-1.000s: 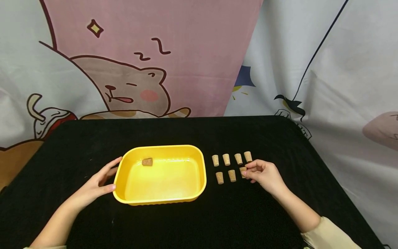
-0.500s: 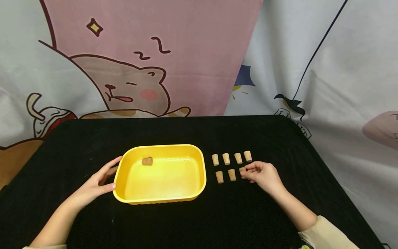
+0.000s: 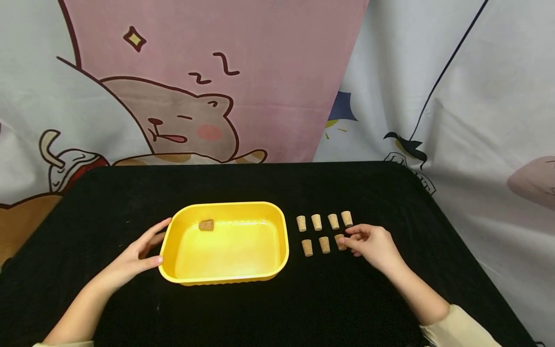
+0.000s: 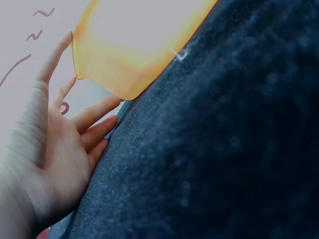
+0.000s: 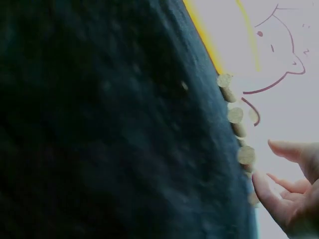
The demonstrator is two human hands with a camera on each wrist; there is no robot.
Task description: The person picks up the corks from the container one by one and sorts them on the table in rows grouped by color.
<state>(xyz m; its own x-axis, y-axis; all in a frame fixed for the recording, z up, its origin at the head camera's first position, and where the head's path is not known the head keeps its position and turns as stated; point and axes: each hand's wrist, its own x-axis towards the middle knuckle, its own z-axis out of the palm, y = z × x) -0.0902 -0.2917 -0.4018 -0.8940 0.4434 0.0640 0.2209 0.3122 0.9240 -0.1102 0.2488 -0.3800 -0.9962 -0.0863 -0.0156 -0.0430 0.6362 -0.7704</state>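
At the left end of a yellow plastic tray [image 3: 223,278], my left hand [image 3: 130,262] has its thumb and fingers spread, their tips touching the rim. The left wrist view shows these fingers [image 4: 97,113] fairly straight against the tray wall [image 4: 112,74]. One cork stopper [image 3: 206,225] lies inside the tray by its far wall. My right hand [image 3: 374,246] is at the right end of the near row of corks, its thumb partly covering the end cork [image 3: 339,242]. In the right wrist view, a gap separates the thumb and forefinger, with a cork [image 5: 246,155] just beyond the tips.
Two rows of tapered corks lie right of the tray, with one far-row cork [image 3: 347,219] close to my right fingertips. Black cloth [image 3: 243,318] covers the table. A printed curtain [image 3: 277,86] hangs behind its far edge.
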